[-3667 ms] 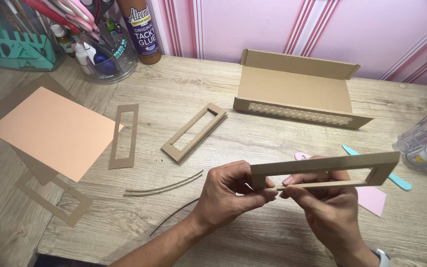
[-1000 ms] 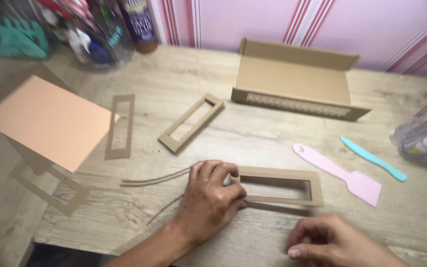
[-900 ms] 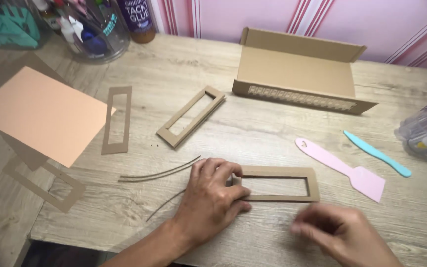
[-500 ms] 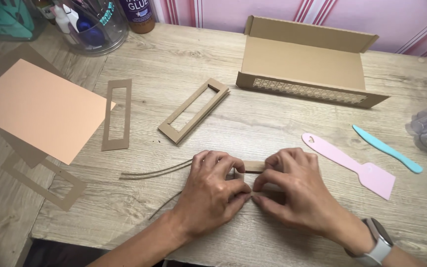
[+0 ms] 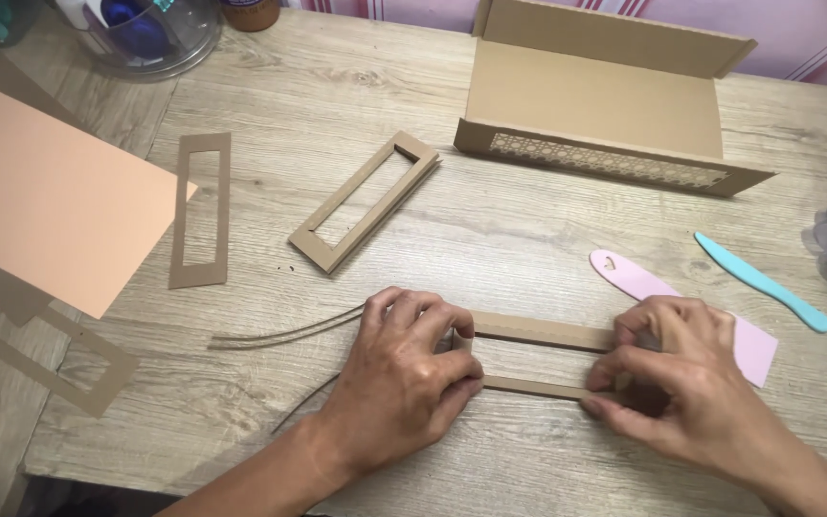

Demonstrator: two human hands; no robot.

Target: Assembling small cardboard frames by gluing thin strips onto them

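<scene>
Head view, cardboard frame [image 5: 538, 331] flat between left hand [image 5: 412, 369], right hand [image 5: 681, 378]

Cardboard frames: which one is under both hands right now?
The frame nearest the camera, pressed flat at its ends by the left hand and right hand. The thick frame and flat cutout lie untouched.

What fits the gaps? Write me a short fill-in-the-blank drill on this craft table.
1. Both hands press a brown card frame flat on the ____ table.
2. The left hand covers the frame's ____ end.
3. The pink spatula lies partly under the ____ hand.
4. The open cardboard box sits at the table's ____ edge.

Missing words: wooden; left; right; far
</scene>
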